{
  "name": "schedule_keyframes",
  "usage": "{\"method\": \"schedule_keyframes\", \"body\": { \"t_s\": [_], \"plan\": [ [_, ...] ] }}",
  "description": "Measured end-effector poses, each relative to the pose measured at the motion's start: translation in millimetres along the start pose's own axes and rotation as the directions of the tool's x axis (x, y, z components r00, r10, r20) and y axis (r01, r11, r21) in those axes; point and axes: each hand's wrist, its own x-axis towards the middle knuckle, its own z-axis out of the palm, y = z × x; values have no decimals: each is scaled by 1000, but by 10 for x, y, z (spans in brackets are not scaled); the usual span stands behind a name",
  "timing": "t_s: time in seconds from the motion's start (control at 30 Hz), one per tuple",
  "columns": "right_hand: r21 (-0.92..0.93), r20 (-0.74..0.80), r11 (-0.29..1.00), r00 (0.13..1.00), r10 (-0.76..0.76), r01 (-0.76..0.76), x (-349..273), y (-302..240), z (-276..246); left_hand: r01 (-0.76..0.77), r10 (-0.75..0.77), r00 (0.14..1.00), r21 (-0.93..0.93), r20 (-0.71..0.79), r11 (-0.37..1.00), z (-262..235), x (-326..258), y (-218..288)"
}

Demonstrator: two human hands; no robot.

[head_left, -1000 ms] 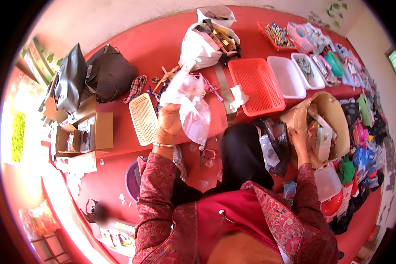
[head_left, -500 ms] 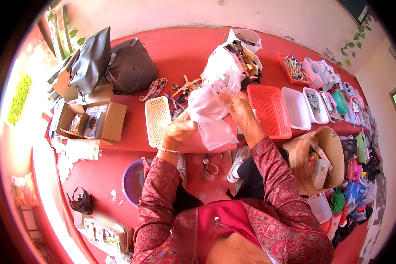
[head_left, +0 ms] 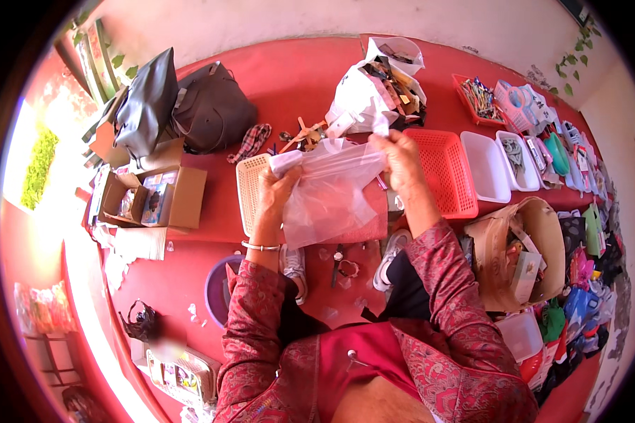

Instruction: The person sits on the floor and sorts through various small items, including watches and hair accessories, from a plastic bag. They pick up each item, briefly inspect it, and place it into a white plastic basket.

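Head view: since half a second ago, both hands have lifted and spread, so the thin translucent white plastic bag (head_left: 329, 190), bunched before, now hangs stretched between them above the red floor (head_left: 190, 282). The left hand (head_left: 275, 192) is clenched on the bag's upper left corner. The right hand (head_left: 401, 163) pinches the upper right edge between thumb and fingers. The bag hangs over the person's lap, in front of a cream slotted plastic basket (head_left: 250, 190) and just beside a red slotted plastic tray (head_left: 445, 173).

Judging from this, keeping both top corners taut and level would hold the mouth open; the film is flimsy and would collapse if one grip slackened. Whether anything lies inside is hard to tell through the plastic.

Room is tight. A stuffed white carrier bag (head_left: 371, 92) sits just beyond the hands, a tan woven basket (head_left: 536, 254) crowds the right elbow, and an open brown cardboard box (head_left: 164, 197) lies to the left. The freest floor is between the knees, beside a purple bowl (head_left: 215, 289).
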Motion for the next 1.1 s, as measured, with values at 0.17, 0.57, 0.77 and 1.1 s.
{"method": "schedule_keyframes", "body": {
  "t_s": [0.17,0.57,0.77,1.1],
  "plan": [
    [33,-254,989,958,-132,145,138,-255,-477,-26,22,996,51,85,998,153,-50,127],
    [-578,602,706,798,30,409,64,40,-254,35,-64,940,93,336,995,521,-120,118],
    [-546,325,786,938,-120,289,138,-109,-415,-9,-72,966,309,250,951,313,-60,36],
    [-418,227,907,973,48,53,88,-261,-548,-11,-86,952,313,294,950,364,-119,94]
  ]
}}
